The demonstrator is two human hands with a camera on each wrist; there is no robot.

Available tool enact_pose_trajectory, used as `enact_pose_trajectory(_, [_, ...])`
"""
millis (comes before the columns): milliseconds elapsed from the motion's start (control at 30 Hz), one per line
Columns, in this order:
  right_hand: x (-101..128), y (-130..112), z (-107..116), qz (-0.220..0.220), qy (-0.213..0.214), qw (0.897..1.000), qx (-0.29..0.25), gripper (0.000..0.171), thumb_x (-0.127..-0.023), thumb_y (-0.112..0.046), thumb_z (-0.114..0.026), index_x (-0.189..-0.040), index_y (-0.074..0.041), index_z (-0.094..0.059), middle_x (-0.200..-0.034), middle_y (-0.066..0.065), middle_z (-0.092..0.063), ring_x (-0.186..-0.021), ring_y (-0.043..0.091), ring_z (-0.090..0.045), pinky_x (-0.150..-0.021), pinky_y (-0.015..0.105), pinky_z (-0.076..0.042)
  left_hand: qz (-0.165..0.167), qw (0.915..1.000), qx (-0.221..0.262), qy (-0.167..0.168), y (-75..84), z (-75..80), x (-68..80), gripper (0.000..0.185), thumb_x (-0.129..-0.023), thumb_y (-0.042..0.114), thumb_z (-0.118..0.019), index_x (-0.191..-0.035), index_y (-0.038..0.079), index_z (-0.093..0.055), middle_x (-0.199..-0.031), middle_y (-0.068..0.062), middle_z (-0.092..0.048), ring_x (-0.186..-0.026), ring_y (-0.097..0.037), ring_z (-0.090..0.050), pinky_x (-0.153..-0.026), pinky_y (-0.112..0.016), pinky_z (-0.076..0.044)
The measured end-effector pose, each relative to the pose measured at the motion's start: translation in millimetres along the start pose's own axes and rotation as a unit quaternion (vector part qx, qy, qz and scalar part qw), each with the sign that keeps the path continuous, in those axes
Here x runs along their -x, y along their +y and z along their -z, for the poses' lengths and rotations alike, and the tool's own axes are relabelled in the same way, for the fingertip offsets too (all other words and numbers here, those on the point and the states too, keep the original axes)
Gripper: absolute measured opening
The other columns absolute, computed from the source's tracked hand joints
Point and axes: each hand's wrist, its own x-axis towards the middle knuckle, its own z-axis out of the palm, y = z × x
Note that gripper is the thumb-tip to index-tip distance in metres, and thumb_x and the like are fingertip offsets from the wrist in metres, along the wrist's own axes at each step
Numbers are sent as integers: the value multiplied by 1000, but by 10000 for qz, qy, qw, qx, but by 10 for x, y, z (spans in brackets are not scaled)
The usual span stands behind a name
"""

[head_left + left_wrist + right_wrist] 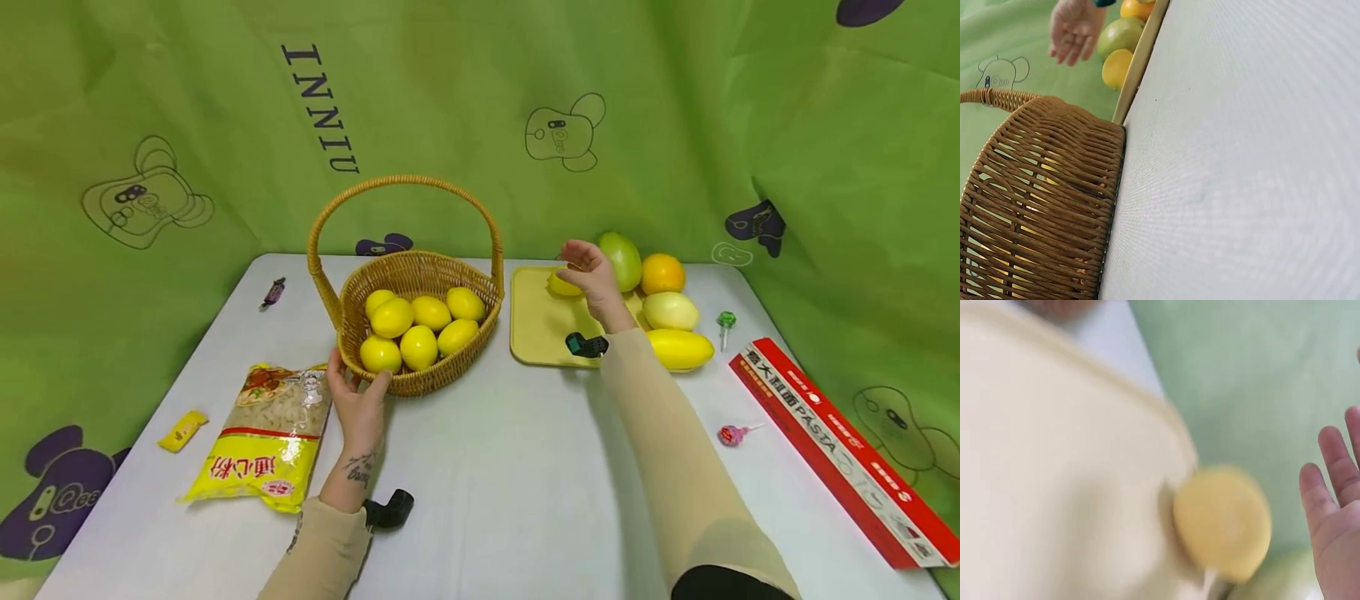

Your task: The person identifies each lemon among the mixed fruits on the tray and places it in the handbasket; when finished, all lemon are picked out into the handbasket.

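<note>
My left hand (362, 410) holds the front left side of a wicker basket (450, 367), with the thumb at the rim. In the basket lie several lemons (419, 347). Its tall handle stands upright. The left wrist view shows the basket's woven side (1041, 200) up close, but not the left hand itself. Over a pale yellow tray (534, 329) hovers my right hand (596, 282), fingers extended and nothing held. Beneath and beside it, a single lemon (1222, 522) sits near the tray's back corner; the hand is apart from it in the right wrist view.
On the tray's right side are a large green fruit (621, 262), an orange (663, 274), a pale yellow-green fruit (671, 311) and a long yellow fruit (681, 349). A macaroni bag (266, 433) lies left, a red pasta box (840, 450) right. Lollipops (731, 435) and wrapped candies (183, 431) lie around.
</note>
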Motion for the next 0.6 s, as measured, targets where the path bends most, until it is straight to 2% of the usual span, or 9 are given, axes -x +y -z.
enact_pose_trajectory(100, [-77,58,94,-316,183,9981,502,54,-80,11,-58,-131,6,-40,-123,6,-52,-124,27,-40,-111,39,-25,1,10000,-47,-1,-7,2,0,86,-77,-4,-58,-146,24,-17,-147,-2,-20,-127,-24,-29,-89,-25,-43])
enact_pose_trajectory(133, [-95,76,113,-403,213,9968,657,56,-81,10,-59,-133,6,-39,-127,10,-50,-126,26,-38,-112,40,-24,-7,10000,-56,5,-11,3,-1,85,-77,-4,-58,-146,24,-17,-147,-2,-20,-127,-24,-30,-88,-23,-44])
enact_pose_trajectory(233, [-134,132,140,-582,220,9932,982,60,-81,9,-59,-136,5,-36,-141,18,-39,-131,30,-32,-110,40,-28,-45,9999,-87,23,-28,8,-3,85,-77,-4,-58,-146,24,-17,-146,-2,-20,-127,-24,-30,-83,-18,-45])
enact_pose_trajectory(367, [-164,208,157,-791,209,9853,1498,64,-80,8,-61,-139,3,-35,-148,17,-30,-134,32,-29,-103,38,-37,-100,9999,-107,28,-45,12,3,85,-77,-5,-58,-146,23,-18,-146,-3,-22,-127,-25,-31,-79,-16,-46])
enact_pose_trajectory(600, [-178,280,165,-977,159,9677,2319,63,-80,5,-63,-138,3,-37,-144,18,-36,-131,32,-33,-107,41,-32,-185,9998,-118,22,-49,4,-1,84,-77,-4,-58,-146,22,-18,-145,-4,-23,-126,-25,-31,-78,-17,-45])
